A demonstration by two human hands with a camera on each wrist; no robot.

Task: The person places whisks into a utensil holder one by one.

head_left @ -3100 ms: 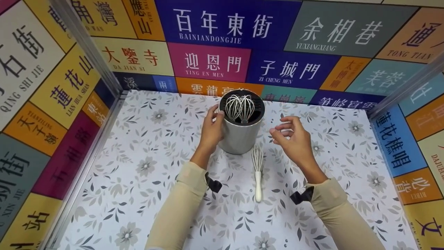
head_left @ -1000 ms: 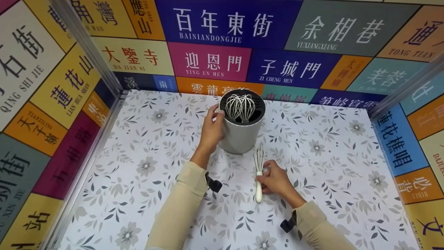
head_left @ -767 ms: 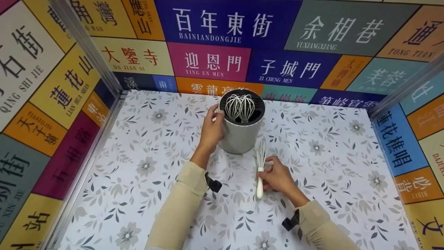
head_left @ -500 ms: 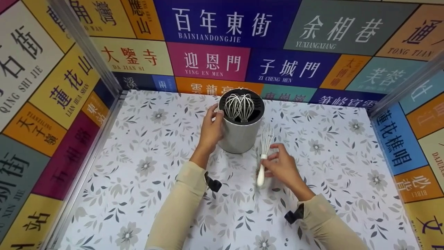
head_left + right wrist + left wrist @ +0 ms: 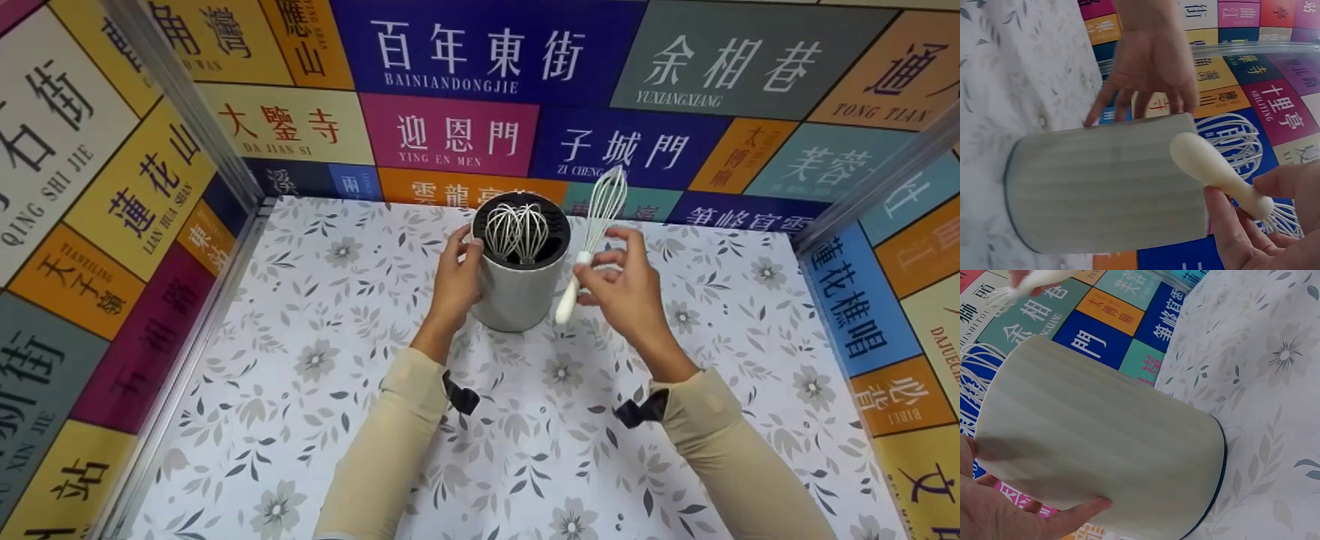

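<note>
In the head view my right hand (image 5: 628,285) pinches a small wire whisk (image 5: 568,301) by the top of its cream handle. The whisk is in the air just right of the utensil holder (image 5: 519,301), tilted, wires up and handle end down. That holder is a grey cylinder with a black slotted top, standing upright. Two whisks (image 5: 517,229) stand in it, wire heads up, their handles hidden inside. My left hand (image 5: 456,281) rests against the holder's left side. In the right wrist view its fingers (image 5: 1123,104) look fairly straight against the wall.
A white tablecloth (image 5: 300,420) with grey flowers covers the table. Panels with coloured name signs (image 5: 457,135) stand behind and at both sides. The holder is close to the back panel. Dark straps circle both wrists over beige sleeves.
My right hand came down to the whisk lying before the holder, took it by the handle, and raised it up and away beside the holder. The left hand and holder stayed put.
</note>
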